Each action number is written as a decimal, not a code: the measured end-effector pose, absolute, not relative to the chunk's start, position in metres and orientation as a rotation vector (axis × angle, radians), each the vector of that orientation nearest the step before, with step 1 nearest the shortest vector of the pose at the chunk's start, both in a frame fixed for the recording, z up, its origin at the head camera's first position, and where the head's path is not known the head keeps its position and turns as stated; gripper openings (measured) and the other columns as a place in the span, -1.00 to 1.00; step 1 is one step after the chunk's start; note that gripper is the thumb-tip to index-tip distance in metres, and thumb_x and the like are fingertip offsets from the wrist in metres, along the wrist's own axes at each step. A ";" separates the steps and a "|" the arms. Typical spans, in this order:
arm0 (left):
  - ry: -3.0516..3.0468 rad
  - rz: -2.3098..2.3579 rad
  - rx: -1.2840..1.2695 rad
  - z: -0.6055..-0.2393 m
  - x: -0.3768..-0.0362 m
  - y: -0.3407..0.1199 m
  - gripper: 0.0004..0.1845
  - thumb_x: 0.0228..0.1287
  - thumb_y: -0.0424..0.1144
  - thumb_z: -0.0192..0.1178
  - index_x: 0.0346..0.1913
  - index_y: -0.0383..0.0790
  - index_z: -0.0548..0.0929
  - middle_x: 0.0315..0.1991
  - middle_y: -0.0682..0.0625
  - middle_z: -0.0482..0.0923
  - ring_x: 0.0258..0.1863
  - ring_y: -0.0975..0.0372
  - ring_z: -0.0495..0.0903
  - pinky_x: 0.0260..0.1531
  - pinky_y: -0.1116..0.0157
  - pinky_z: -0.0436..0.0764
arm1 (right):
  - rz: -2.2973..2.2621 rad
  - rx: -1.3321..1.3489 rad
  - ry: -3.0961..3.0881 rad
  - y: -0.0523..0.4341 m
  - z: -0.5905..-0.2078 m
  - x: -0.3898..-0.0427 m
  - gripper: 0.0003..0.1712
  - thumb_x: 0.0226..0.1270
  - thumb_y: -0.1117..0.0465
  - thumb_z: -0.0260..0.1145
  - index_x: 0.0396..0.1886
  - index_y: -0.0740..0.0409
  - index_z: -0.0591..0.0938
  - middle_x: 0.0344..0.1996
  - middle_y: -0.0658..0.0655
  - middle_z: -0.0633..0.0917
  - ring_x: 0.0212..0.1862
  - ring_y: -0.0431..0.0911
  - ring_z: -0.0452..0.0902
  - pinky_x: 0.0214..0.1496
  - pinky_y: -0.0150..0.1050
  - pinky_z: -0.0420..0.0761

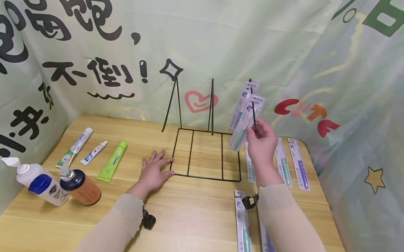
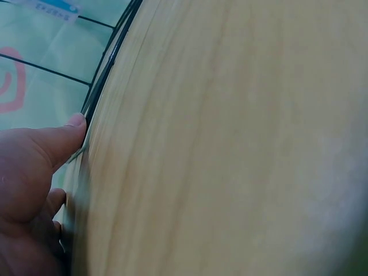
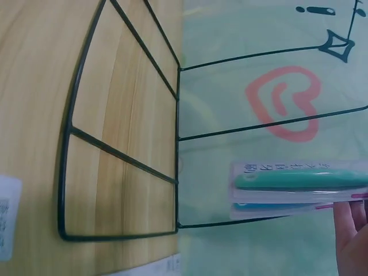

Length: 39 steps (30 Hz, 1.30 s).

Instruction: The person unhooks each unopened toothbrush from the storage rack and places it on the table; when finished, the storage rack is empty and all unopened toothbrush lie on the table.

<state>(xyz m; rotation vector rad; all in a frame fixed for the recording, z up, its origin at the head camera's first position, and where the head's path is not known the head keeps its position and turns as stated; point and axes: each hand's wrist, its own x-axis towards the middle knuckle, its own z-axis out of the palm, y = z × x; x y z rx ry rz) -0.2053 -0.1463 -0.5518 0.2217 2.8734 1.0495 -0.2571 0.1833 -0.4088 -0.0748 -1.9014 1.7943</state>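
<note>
Head view: your right hand (image 1: 261, 138) raised above black wire rack (image 1: 206, 155), fingers pinching packaged green-handled toothbrush in clear blister card (image 1: 248, 120) against rack's right upright rod; second pack already hangs behind it. Right wrist view: same pack (image 3: 299, 187) at your fingertips (image 3: 351, 230), grip itself mostly out of frame, probably thumb and forefinger. Your left hand (image 1: 154, 170) flat, fingers spread, thumb touching rack's front-left corner. Light wooden table (image 1: 191, 223); pale green printed curtain (image 1: 233, 43) all round.
</note>
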 end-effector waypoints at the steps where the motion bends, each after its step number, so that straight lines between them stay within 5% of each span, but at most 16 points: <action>1: 2.872 1.047 0.221 -0.552 -0.205 -0.146 -0.38 0.48 -0.02 0.34 0.51 -0.11 0.53 0.70 -0.22 -0.01 0.69 -0.17 -0.25 0.52 -0.33 -0.50 | 1.789 -0.069 -1.905 0.186 -0.409 -0.253 -0.67 0.36 0.61 0.31 0.09 0.46 0.69 -0.15 0.26 0.81 -0.24 -0.28 0.67 -0.13 -0.50 0.66; 12: 2.844 1.058 0.205 -0.550 -0.205 -0.143 -0.38 0.49 -0.03 0.34 0.51 -0.12 0.52 0.71 -0.21 -0.02 0.70 -0.17 -0.28 0.52 -0.31 -0.52 | 1.682 0.079 -1.959 0.243 -0.400 -0.194 -0.65 0.36 0.63 0.31 0.12 0.51 0.68 -0.26 -0.20 0.76 -0.26 -0.27 0.65 -0.17 -0.49 0.67; 23: 2.846 1.046 0.219 -0.552 -0.207 -0.147 -0.39 0.50 -0.04 0.33 0.51 -0.14 0.52 0.71 -0.25 -0.04 0.69 -0.22 -0.26 0.50 -0.37 -0.47 | 1.415 -0.336 -2.515 0.365 -0.429 -0.109 -0.47 0.53 0.33 0.35 0.41 0.41 0.54 -0.27 -0.36 0.69 -0.30 -0.33 0.61 -0.32 -0.44 0.68; 31: 2.829 1.059 0.219 -0.551 -0.208 -0.147 -0.39 0.51 -0.04 0.33 0.51 -0.14 0.52 0.71 -0.23 -0.04 0.69 -0.19 -0.27 0.50 -0.36 -0.48 | 1.281 -0.616 -2.880 0.413 -0.484 -0.070 -0.44 0.59 0.20 0.29 0.37 0.54 0.52 -0.04 0.32 0.77 -0.28 -0.30 0.60 -0.33 -0.36 0.64; 39: 2.829 1.043 0.216 -0.549 -0.207 -0.149 -0.39 0.51 -0.05 0.32 0.52 -0.16 0.50 0.71 -0.25 -0.06 0.69 -0.21 -0.28 0.50 -0.38 -0.48 | 1.383 -0.653 -2.973 0.420 -0.507 -0.062 -0.47 0.58 0.30 0.26 0.35 0.61 0.49 -0.06 0.34 0.77 -0.22 -0.10 0.67 -0.31 -0.30 0.64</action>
